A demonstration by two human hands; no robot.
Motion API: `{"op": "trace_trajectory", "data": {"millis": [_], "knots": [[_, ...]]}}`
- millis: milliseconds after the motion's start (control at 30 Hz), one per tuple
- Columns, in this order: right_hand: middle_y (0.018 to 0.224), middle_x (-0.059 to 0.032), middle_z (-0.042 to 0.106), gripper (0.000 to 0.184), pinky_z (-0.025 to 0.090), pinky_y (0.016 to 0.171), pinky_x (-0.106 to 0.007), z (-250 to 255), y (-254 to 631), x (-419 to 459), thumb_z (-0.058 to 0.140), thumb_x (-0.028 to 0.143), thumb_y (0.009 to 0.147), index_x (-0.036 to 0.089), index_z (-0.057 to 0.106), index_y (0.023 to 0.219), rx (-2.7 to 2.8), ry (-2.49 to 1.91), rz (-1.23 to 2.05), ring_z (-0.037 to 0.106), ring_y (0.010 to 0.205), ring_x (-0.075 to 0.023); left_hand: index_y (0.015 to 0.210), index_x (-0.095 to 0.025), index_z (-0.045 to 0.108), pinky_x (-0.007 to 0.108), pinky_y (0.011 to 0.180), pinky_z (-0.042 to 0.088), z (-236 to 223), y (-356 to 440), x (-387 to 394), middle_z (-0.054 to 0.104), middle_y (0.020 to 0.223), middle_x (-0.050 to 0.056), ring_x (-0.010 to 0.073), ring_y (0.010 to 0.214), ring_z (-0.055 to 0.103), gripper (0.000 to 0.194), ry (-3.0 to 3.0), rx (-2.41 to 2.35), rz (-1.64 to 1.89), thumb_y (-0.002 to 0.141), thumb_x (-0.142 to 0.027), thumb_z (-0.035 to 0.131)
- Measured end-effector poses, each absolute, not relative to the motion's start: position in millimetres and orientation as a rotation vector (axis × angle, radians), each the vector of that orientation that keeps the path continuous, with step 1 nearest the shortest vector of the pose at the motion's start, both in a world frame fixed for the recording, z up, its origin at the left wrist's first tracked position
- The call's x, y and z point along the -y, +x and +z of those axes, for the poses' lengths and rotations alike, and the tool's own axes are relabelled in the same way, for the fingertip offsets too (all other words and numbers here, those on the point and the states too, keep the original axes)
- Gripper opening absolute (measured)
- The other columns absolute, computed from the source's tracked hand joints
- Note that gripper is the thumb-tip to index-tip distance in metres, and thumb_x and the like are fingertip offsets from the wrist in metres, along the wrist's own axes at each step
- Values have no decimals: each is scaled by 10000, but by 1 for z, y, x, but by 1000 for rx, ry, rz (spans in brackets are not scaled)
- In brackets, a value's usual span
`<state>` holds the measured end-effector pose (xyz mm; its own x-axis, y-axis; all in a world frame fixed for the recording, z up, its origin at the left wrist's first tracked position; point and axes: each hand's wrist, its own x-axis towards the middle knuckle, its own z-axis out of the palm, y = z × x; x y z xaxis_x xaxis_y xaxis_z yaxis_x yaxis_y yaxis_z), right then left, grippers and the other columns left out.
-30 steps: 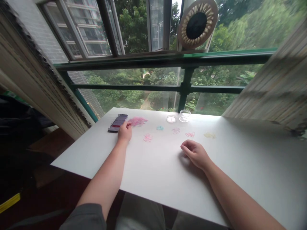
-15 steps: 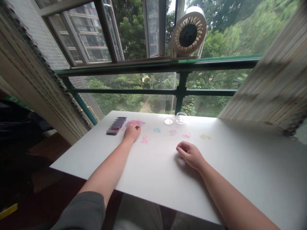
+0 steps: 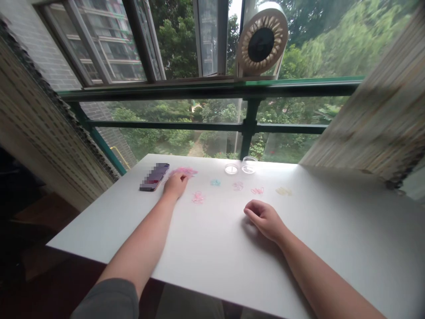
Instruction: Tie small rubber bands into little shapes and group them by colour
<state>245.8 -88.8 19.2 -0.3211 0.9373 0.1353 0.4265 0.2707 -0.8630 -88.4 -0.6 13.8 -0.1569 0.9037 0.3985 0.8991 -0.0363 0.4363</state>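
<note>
My left hand (image 3: 175,185) reaches to the near edge of a loose pile of small pink and purple loops (image 3: 184,171). Its fingers are pinched together, and what they hold, if anything, is too small to see. My right hand (image 3: 264,218) rests on the white table with its fingers loosely curled, nothing visible in them. Small sorted groups lie between and beyond the hands: pink loops (image 3: 198,197), blue ones (image 3: 215,182), pale purple ones (image 3: 237,186), deeper pink ones (image 3: 257,191) and yellowish ones (image 3: 283,191).
A phone (image 3: 154,177) lies left of the pile. Near the table's far edge are a clear round dish (image 3: 249,165) and a flat clear lid (image 3: 231,169). Behind the white table (image 3: 206,252) runs a green railing (image 3: 212,91), with a round fan (image 3: 262,42) above it.
The view has shifted slightly, moving the table's left side leftward. My left hand stays by the pile with fingers pinched; my right hand keeps its place and curl.
</note>
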Motion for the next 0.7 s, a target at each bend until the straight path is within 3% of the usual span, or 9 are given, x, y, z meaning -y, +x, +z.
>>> {"op": "trace_trajectory", "data": {"millis": [267,700], "knots": [[642,1,550,174,413,566,-271,20,246,90,506,332,820,194,550,724,1898,-1269,987,527,592,-149,872,-183,651,331,725,478,15,-96,6,685,864,78,225,794,616,208,1982,-2140,1003,790,-288,492],[658,1,559,165,407,583,-267,22,246,92,501,316,830,187,552,740,1931,-1283,958,520,615,-142,832,-169,656,315,718,513,26,-79,14,716,826,58,201,762,659,208,1849,-1930,1262,801,-305,502]]}}
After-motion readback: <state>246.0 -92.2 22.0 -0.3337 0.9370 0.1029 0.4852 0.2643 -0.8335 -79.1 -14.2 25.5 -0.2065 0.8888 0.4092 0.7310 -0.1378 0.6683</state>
